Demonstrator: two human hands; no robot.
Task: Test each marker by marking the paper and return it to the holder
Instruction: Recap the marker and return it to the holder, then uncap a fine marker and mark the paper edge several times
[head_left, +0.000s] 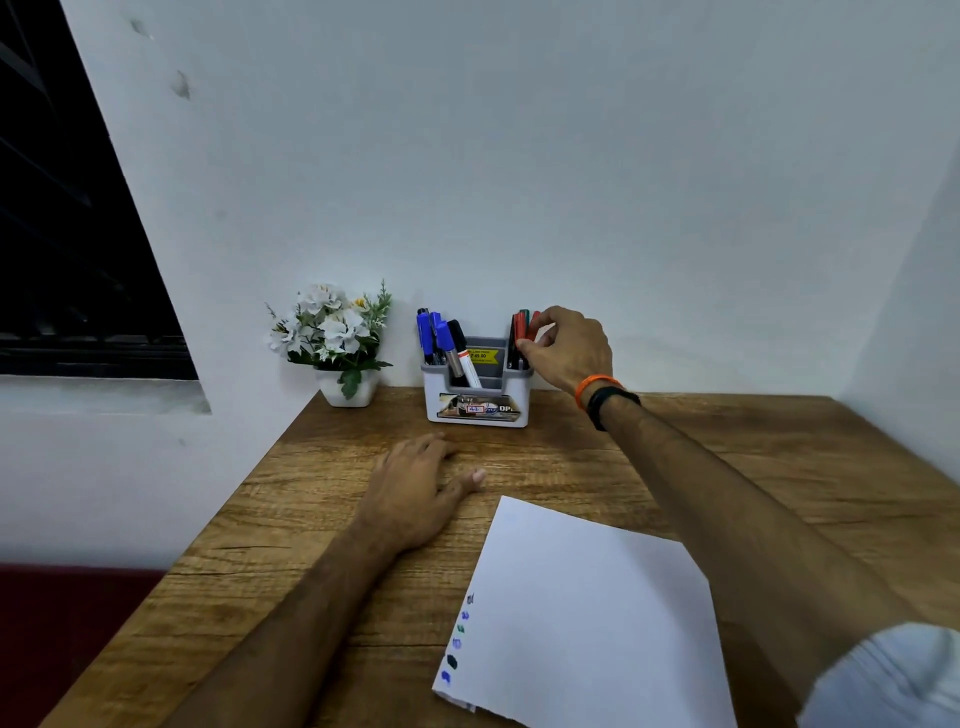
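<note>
A white and grey marker holder (477, 395) stands at the back of the wooden table (332, 519) against the wall. Blue and black markers (444, 340) lean in its left compartment. Red and green markers (523, 327) stand in its right compartment. My right hand (566, 348) reaches to that right compartment, its fingers pinched on a red marker there. My left hand (415, 488) rests flat on the table in front of the holder, holding nothing. A white sheet of paper (587, 618) lies near me with several small coloured marks (457, 639) along its left edge.
A white pot of artificial white flowers (335, 338) sits left of the holder at the table's back corner. A white wall rises right behind the table. A dark window (67, 249) is at the left. The table's left edge runs diagonally toward me.
</note>
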